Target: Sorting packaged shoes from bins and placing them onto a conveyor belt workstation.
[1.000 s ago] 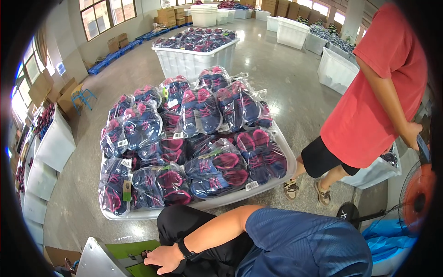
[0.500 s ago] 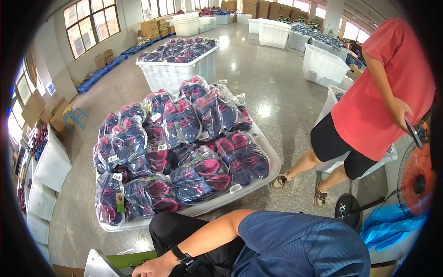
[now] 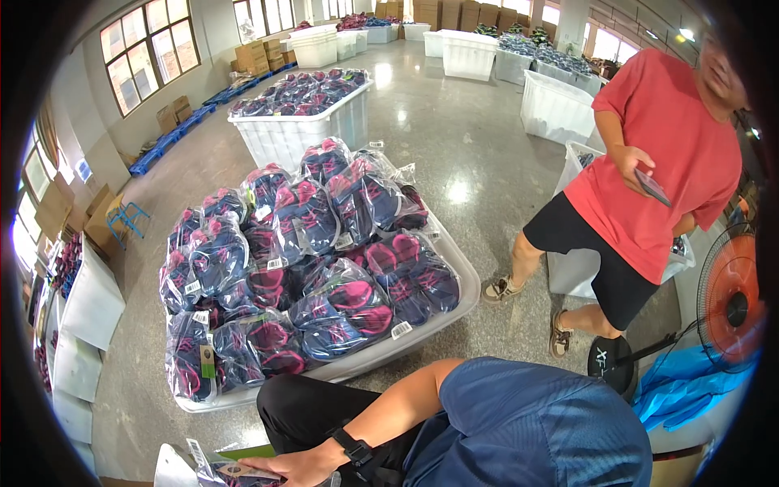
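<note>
My right hand [image 3: 302,466], with a black watch on its wrist, reaches left along the lower edge. Its stretched fingers lie on a clear plastic bag [image 3: 258,476] with something navy and pink inside, seemingly shoes; the frame cuts off its lower part. A pale, smooth-sided object [image 3: 172,468] and a green panel [image 3: 253,451] sit beside the bag. My left hand is out of sight. Beyond my black-trousered leg stands a white plastic bin [image 3: 466,292], heaped with bagged navy shoes [image 3: 312,219] with pink laces and linings; several bags carry white labels.
A co-worker in a red shirt [image 3: 661,162] stands at right with a phone [image 3: 652,187] in one hand. Near them are a floor fan [image 3: 737,308] and blue plastic sheeting [image 3: 690,390]. Another full bin [image 3: 304,134] stands behind, white bins [image 3: 81,312] at left, blue pallets [image 3: 174,138] along the wall.
A bagged item has come into view under my right hand, which shifted slightly right. The co-worker has turned toward me and brought the phone in front of the body.
</note>
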### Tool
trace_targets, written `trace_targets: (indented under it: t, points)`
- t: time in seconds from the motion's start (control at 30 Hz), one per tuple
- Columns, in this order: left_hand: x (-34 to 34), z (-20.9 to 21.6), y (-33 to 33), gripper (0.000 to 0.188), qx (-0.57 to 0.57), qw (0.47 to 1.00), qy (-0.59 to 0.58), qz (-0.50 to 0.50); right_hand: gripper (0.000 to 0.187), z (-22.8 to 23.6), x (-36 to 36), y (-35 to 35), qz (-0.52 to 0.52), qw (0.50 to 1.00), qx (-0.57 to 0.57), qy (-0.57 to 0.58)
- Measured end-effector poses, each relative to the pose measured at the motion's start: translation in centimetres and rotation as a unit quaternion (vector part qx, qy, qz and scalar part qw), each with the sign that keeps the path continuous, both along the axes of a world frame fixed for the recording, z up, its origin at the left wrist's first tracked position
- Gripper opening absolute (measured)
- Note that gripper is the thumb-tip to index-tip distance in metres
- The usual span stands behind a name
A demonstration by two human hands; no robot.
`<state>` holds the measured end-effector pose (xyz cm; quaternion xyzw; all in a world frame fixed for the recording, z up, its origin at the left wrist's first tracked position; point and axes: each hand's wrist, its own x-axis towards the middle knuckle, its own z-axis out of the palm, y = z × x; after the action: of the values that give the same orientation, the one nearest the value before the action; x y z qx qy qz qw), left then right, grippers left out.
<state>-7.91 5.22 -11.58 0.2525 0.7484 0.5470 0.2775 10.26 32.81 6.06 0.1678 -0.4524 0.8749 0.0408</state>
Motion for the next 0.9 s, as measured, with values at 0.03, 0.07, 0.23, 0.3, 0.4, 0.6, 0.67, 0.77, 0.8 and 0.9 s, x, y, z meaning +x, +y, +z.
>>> trace_targets:
  t: [0.03, 0.07, 0.23, 0.3, 0.4, 0.6, 0.67, 0.77, 0.8, 0.9]
  points:
    - [0.1, 0.1, 0.4, 0.076, 0.008, 1.000, -0.012, -0.007, 0.096, 1.7, 1.2, 0.7, 0.019, 0.999, -0.002, -0.043]
    - [0.3, 0.2, 0.9, 0.075, 0.016, 0.999, -0.024, -0.016, 0.096, 2.0, 1.6, 0.9, 0.018, 0.999, -0.002, -0.043]
    - [1.7, 0.4, 7.1, 0.075, 0.074, 0.989, -0.090, -0.087, 0.087, 2.7, 3.2, 2.2, -0.006, 0.996, -0.001, -0.086]
    - [2.3, 0.7, 10.5, 0.075, 0.101, 0.981, -0.116, -0.122, 0.083, 3.0, 3.5, 2.1, -0.037, 0.994, -0.012, -0.103]
    - [3.2, 1.6, 14.3, 0.074, 0.137, 0.965, -0.152, -0.164, 0.081, 3.4, 4.2, 3.4, -0.058, 0.990, 0.014, -0.125]
    - [6.0, 3.8, 18.2, 0.074, 0.225, 0.932, -0.212, -0.189, 0.069, 3.2, 5.8, 3.5, -0.158, 0.978, 0.028, -0.136]
    - [7.2, 4.7, 19.5, 0.074, 0.254, 0.918, -0.233, -0.197, 0.078, 0.5, 5.3, 4.7, -0.155, 0.979, 0.064, -0.114]
    - [7.9, 5.7, 19.5, 0.073, 0.290, 0.901, -0.261, -0.192, 0.088, 0.7, 5.3, 5.3, -0.121, 0.978, 0.098, -0.140]
    - [8.2, 6.1, 19.2, 0.073, 0.300, 0.894, -0.273, -0.189, 0.088, 1.3, 5.4, 5.1, -0.102, 0.982, 0.092, -0.130]
    - [9.3, 6.4, 15.6, 0.073, 0.323, 0.884, -0.307, -0.145, 0.077, 0.6, 5.4, 5.7, -0.120, 0.971, 0.077, -0.192]
